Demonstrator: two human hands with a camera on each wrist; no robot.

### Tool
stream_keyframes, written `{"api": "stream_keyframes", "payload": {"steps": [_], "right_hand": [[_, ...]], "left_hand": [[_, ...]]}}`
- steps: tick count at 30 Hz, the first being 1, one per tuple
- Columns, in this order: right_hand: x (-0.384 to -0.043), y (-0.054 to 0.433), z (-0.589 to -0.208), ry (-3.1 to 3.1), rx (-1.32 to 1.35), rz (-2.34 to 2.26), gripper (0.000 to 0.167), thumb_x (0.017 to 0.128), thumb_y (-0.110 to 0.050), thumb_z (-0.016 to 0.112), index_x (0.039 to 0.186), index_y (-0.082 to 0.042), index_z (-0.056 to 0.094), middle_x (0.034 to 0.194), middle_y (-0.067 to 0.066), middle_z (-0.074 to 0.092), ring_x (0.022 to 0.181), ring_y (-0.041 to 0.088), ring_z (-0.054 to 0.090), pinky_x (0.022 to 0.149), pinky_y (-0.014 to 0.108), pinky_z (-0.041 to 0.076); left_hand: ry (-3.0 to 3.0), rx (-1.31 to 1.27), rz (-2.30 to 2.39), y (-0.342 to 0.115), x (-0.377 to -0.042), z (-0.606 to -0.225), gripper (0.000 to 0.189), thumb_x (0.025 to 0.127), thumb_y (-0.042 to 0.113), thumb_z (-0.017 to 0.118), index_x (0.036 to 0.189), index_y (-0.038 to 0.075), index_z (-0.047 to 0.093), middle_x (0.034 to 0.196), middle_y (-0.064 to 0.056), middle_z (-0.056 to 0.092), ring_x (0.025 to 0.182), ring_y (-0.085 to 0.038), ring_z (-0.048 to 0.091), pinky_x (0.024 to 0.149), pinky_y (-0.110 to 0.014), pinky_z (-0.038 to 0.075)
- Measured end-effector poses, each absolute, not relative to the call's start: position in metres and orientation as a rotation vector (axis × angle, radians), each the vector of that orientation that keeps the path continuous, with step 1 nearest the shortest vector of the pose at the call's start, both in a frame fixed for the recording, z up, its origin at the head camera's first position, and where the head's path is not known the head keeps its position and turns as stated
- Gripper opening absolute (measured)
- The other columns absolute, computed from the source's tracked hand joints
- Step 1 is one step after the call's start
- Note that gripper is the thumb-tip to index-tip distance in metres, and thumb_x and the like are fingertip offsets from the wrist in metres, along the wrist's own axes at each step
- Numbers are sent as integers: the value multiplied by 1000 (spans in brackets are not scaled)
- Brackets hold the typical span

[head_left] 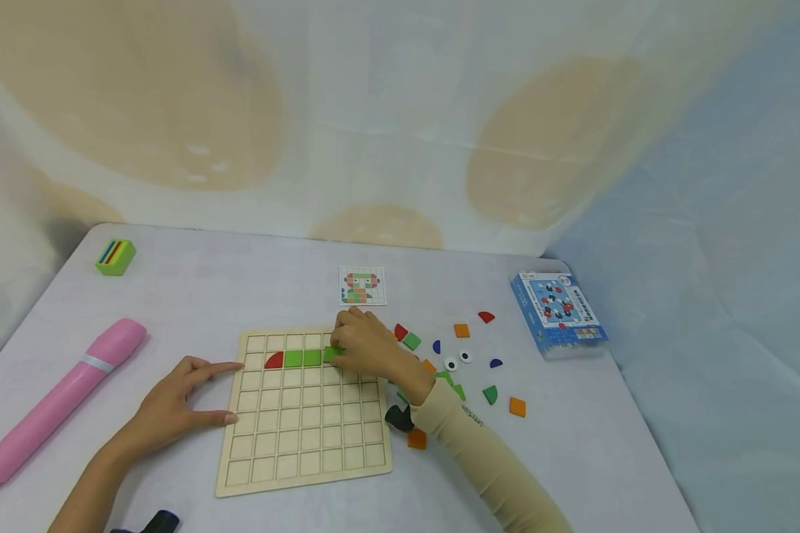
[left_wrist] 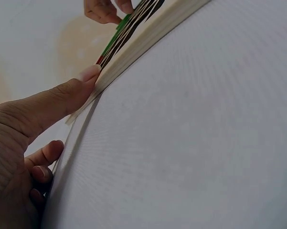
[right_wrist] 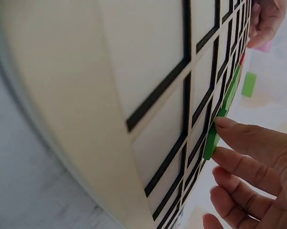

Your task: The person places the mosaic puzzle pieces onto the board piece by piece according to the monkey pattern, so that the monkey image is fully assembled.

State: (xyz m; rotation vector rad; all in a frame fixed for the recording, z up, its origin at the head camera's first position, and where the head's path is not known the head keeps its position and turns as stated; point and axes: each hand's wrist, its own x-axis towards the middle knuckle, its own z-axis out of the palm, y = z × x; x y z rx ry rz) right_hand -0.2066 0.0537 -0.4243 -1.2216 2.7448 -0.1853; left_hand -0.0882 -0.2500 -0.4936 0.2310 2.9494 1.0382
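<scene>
A pale wooden grid board (head_left: 307, 477) lies on the table. In its second row sit a red quarter-circle piece (head_left: 274, 360) and two green square tiles (head_left: 303, 358). My right hand (head_left: 367, 346) pinches another green square tile (right_wrist: 212, 142) between thumb and index finger, at the cell right of those tiles. My left hand (head_left: 167, 403) spreads thumb and index finger along the board's left edge, the thumb (left_wrist: 88, 74) touching the rim. A small pattern card (head_left: 363, 286) lies beyond the board's far edge.
Right of the board are scattered orange squares (head_left: 517, 406), green, red and blue pieces, googly eyes (head_left: 450, 363) and a black piece (head_left: 398, 418). A blue box (head_left: 560, 314) stands far right. A pink roll (head_left: 60, 403) and a green block (head_left: 115, 257) lie left.
</scene>
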Motion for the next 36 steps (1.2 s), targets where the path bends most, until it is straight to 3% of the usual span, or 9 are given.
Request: {"api": "stream_keyframes", "payload": {"steps": [11,17,22,28,36], "right_hand": [[-204,52,-427,2762,-1197,-123,18,86,-35,78,95,-20,76,105,-2,65,95,15,52,83,30,45],[-202,58,-426,2757,-1238,-56,21,90,-37,73,105,-22,77,109,-3,64,98,15,51,85,31,43],[-215,82,-418,2766,-1185,-182,26,92,-26,72,117,-19,74,110,0,62,98,17,49,87,34,42],[-239,123,-412,2861,-1052,-248,21,89,-14,74,110,-15,77,109,5,63,101,22,52,87,38,44],[-248,147,-417,2849,-895,-210,23,90,-22,74,111,-13,76,111,6,63,105,23,52,91,40,45]], "left_hand": [[2951,234,1028,-251,-87,-492,79,67,55,86,136,28,60,104,0,47,93,-17,46,75,-28,36],[2963,240,1038,-250,-86,-492,77,67,54,86,136,30,60,103,2,48,91,-14,46,75,-29,36],[2955,234,1032,-250,-87,-493,78,67,55,86,136,29,60,104,1,48,92,-15,45,75,-29,36],[2946,221,1024,-251,-87,-492,79,67,55,86,136,27,60,106,-1,49,94,-18,47,76,-29,36],[2951,228,1031,-251,-87,-493,78,67,55,86,136,28,60,106,0,48,96,-19,48,76,-30,37]]}}
